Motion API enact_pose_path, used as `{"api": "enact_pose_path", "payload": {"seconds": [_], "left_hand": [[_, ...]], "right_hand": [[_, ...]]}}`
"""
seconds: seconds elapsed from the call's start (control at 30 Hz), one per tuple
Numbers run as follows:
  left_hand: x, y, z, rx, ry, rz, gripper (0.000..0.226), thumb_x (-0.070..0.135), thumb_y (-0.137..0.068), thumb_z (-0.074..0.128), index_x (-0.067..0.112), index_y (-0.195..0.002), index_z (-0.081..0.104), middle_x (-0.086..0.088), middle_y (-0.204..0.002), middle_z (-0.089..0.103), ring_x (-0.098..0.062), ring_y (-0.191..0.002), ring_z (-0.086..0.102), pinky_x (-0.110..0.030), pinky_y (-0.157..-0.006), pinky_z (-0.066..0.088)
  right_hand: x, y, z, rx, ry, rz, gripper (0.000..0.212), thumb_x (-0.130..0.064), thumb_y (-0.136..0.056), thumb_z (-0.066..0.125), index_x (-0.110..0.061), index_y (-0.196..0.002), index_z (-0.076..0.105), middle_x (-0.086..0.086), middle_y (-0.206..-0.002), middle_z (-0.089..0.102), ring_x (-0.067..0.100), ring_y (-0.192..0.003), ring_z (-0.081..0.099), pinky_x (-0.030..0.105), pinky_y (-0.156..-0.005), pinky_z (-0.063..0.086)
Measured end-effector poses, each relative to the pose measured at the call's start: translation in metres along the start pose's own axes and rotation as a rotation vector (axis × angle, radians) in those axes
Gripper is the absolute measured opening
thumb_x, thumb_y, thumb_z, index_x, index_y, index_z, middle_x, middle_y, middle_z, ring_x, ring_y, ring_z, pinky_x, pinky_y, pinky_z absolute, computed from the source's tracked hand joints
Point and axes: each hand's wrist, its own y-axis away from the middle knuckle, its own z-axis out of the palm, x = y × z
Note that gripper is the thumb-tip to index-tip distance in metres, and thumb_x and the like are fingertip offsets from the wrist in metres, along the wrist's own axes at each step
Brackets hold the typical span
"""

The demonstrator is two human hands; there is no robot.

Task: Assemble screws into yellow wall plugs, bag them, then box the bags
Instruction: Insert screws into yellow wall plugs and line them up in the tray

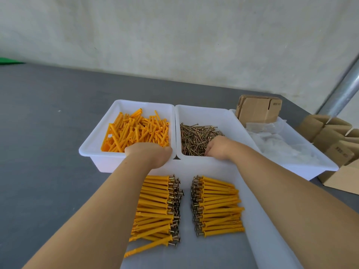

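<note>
Yellow wall plugs point(136, 131) are heaped in a white tray point(93, 144) on the grey desk point(48, 117), and the left hand point(149, 154) is reached into its near edge; its fingers are hidden, so its grip cannot be told. The right hand point(217, 147) is curled down into the screws point(194, 136) of the adjoining tray point(223, 115). Assembled plugs point(215, 206) are laid in two rows on a white board point(186, 249). Cardboard boxes point(258, 109) and clear bags point(275, 140) are kept to the right, below a pale plastered wall point(174, 35).
</note>
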Motion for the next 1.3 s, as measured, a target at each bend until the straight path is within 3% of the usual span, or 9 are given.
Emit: {"api": "enact_pose_path", "payload": {"seconds": [0.13,0.27,0.43,0.6,0.7,0.8,0.97,1.13,1.3], "left_hand": [[0.000,0.000,0.000,0.020,0.003,0.047,0.066,0.054,-0.099,0.018,0.009,-0.111,0.066,-0.013,-0.115,0.066,-0.032,-0.107,0.060,-0.047,-0.097,0.048],[-0.001,0.001,-0.001,0.121,0.031,0.112,0.051,0.046,-0.100,0.030,0.017,-0.065,0.052,-0.003,-0.064,0.049,-0.018,-0.061,0.049,-0.029,-0.059,0.041],[-0.008,0.004,-0.010,0.169,0.207,0.236,0.047,0.034,-0.092,0.055,0.016,-0.052,0.039,0.001,-0.050,0.031,-0.017,-0.050,0.033,-0.027,-0.050,0.030],[-0.015,0.015,-0.017,0.182,0.314,0.371,0.015,0.025,-0.089,0.067,0.014,-0.083,0.076,0.003,-0.082,0.070,-0.012,-0.078,0.063,-0.021,-0.067,0.047],[-0.015,0.022,-0.019,0.248,0.374,0.434,0.008,0.018,-0.088,0.071,0.023,-0.084,0.076,0.011,-0.079,0.068,-0.006,-0.077,0.062,-0.019,-0.065,0.045],[-0.011,0.023,-0.015,0.314,0.468,0.467,0.006,0.017,-0.089,0.072,0.021,-0.085,0.073,0.013,-0.082,0.065,-0.006,-0.078,0.060,-0.024,-0.068,0.047],[-0.002,0.030,-0.017,0.711,0.721,0.502,0.007,0.021,-0.097,0.061,0.023,-0.092,0.065,0.015,-0.081,0.064,-0.002,-0.067,0.055,-0.023,-0.058,0.043],[0.012,0.042,-0.015,0.499,1.178,0.544,0.015,0.022,-0.108,0.037,0.014,-0.100,0.046,-0.005,-0.088,0.074,-0.022,-0.073,0.074,-0.044,-0.062,0.058],[0.017,0.044,-0.009,0.369,1.190,0.577,0.022,0.019,-0.096,0.065,0.013,-0.114,0.054,-0.005,-0.075,0.072,-0.027,-0.080,0.073,-0.053,-0.079,0.058]], "right_hand": [[0.004,0.006,0.007,0.174,-0.155,-0.043,0.018,-0.011,-0.093,0.065,-0.002,-0.102,0.077,0.015,-0.108,0.074,0.029,-0.104,0.067,0.041,-0.094,0.054],[0.008,0.018,0.006,0.465,-0.450,-0.126,0.009,-0.016,-0.087,0.075,-0.012,-0.095,0.079,0.000,-0.088,0.074,0.015,-0.083,0.068,0.024,-0.075,0.053],[0.012,0.039,0.005,0.520,-0.837,-0.235,0.016,-0.010,-0.083,0.079,-0.023,-0.093,0.077,-0.004,-0.090,0.076,0.014,-0.085,0.073,0.040,-0.087,0.060],[0.010,0.054,0.025,0.799,-0.888,-0.389,0.025,-0.007,-0.093,0.067,-0.031,-0.091,0.072,-0.012,-0.083,0.075,0.004,-0.080,0.072,0.029,-0.076,0.060],[0.010,0.056,0.032,0.899,-0.768,-0.420,0.019,-0.013,-0.094,0.067,-0.029,-0.101,0.074,-0.016,-0.094,0.073,0.002,-0.088,0.067,0.018,-0.078,0.053],[0.012,0.059,0.031,0.968,-0.711,-0.423,0.018,-0.014,-0.097,0.061,-0.024,-0.104,0.074,-0.014,-0.096,0.072,0.006,-0.090,0.064,0.024,-0.078,0.052],[0.006,0.068,0.033,0.920,-0.679,-0.502,0.020,-0.017,-0.104,0.047,-0.021,-0.111,0.065,-0.013,-0.080,0.062,0.006,-0.072,0.060,0.029,-0.067,0.051],[0.000,0.074,0.036,0.859,-0.503,-0.538,0.028,-0.019,-0.103,0.051,-0.024,-0.124,0.069,-0.013,-0.100,0.069,-0.001,-0.081,0.056,0.023,-0.073,0.047],[-0.002,0.073,0.039,0.838,-0.398,-0.509,0.031,-0.012,-0.099,0.056,-0.023,-0.124,0.071,-0.006,-0.087,0.062,0.013,-0.080,0.056,0.040,-0.075,0.052]]}}
